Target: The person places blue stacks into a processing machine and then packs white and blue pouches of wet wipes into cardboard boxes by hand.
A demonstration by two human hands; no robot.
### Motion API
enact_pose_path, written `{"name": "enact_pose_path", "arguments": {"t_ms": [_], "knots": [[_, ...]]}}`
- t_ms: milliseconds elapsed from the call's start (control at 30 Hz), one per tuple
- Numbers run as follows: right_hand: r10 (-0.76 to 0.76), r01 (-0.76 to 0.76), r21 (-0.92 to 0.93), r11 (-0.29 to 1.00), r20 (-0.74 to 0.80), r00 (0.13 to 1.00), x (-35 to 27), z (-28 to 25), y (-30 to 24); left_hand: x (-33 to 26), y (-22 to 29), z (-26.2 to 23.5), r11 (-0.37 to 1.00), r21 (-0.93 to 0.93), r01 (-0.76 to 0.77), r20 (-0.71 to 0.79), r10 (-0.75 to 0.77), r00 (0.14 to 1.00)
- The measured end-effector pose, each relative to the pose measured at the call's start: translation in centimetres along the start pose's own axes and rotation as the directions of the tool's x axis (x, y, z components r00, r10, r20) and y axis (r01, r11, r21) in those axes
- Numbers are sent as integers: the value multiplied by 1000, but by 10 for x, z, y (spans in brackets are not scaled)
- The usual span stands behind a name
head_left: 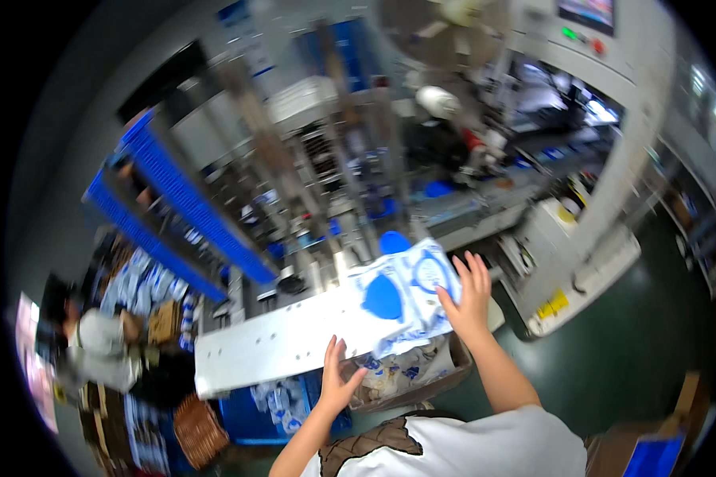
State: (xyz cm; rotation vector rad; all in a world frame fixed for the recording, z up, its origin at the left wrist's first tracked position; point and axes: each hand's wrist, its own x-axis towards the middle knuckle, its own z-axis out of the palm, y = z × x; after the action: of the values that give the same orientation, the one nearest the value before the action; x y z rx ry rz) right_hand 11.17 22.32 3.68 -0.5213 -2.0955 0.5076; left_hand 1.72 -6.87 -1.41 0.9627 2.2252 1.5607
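A white plastic packet point(431, 274) with blue print lies crumpled on the right end of a white metal plate point(262, 343). A blue oval shape point(383, 297) shows at the packet's left part; whether it is print or a separate piece I cannot tell. Behind it lies another blue rounded piece point(393, 242). My right hand point(471, 298) is at the packet's right edge, fingers spread, thumb against or just over the plastic. Fingers apart and holding nothing, my left hand point(338, 381) hovers by the plate's front edge.
Below the plate stand a cardboard box point(458, 367) of crumpled packaging and a blue crate point(239, 417) with packets. Tall blue stacks point(199, 199) rise from the machine behind. A machine post point(597, 207) stands right. A person point(107, 350) is far left, near a brown basket point(199, 429).
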Motion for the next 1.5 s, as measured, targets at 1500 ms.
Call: {"name": "enact_pose_path", "arguments": {"t_ms": [1500], "knots": [[16,85,-32,996,982,186,-502,838,-645,-763,-289,-246,-429,-771,471,16,-751,-660]]}}
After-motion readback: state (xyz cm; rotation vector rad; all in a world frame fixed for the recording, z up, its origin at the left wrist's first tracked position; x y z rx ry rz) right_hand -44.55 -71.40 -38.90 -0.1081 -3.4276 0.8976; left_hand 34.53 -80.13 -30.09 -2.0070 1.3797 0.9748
